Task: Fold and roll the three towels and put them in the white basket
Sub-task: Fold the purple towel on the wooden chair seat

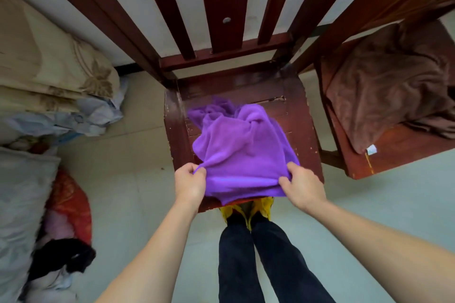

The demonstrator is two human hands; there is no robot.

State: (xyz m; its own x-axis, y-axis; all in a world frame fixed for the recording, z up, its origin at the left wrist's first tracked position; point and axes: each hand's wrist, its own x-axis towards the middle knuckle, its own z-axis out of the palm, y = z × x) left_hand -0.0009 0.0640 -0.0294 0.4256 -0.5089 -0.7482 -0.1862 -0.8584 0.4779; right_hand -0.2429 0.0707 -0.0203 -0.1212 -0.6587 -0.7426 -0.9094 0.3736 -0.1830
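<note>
Purple towel (236,152), crumpled on the chair (300,115): our left hand (190,183) and right hand (301,186) pinch its near edge. Still spreading; next we must pull it flat to fold.

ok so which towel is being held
The purple towel on the middle chair: left hand and right hand pinch its near edge. The brown towel lies untouched on the right chair.
</note>
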